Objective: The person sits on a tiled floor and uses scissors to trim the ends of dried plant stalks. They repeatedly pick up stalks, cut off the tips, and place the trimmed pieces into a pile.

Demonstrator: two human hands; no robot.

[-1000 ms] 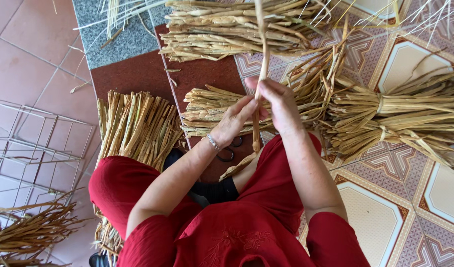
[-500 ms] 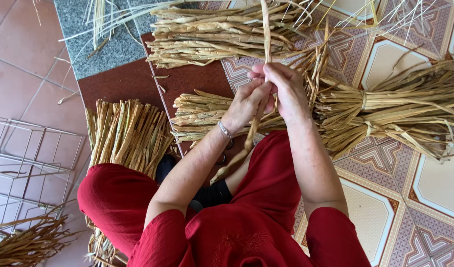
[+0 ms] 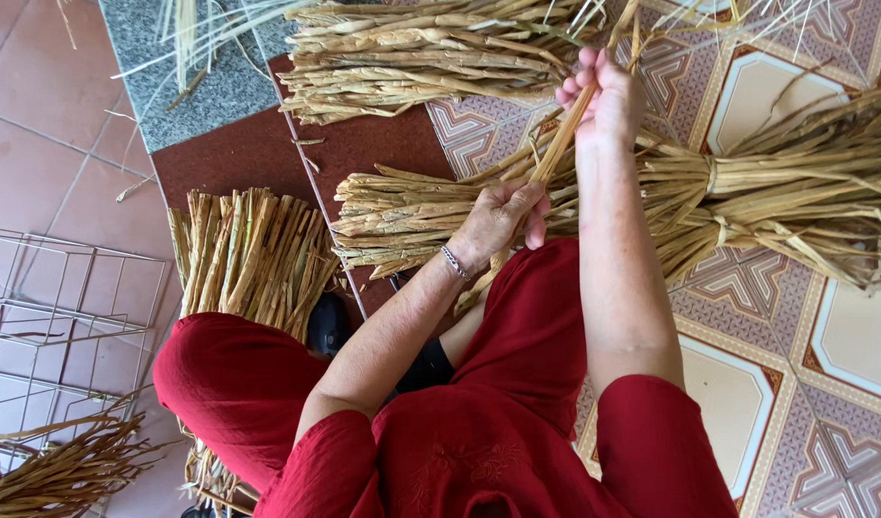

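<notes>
The dried reed strand runs taut between both hands above the lap, in mid-pull. The right hand is clenched round its upper end, raised over the floor; the left hand grips it lower down. Judging by this, the next move needs steady tension. Around lie four tied reed bundles, one wire frame and one loose heap.
</notes>
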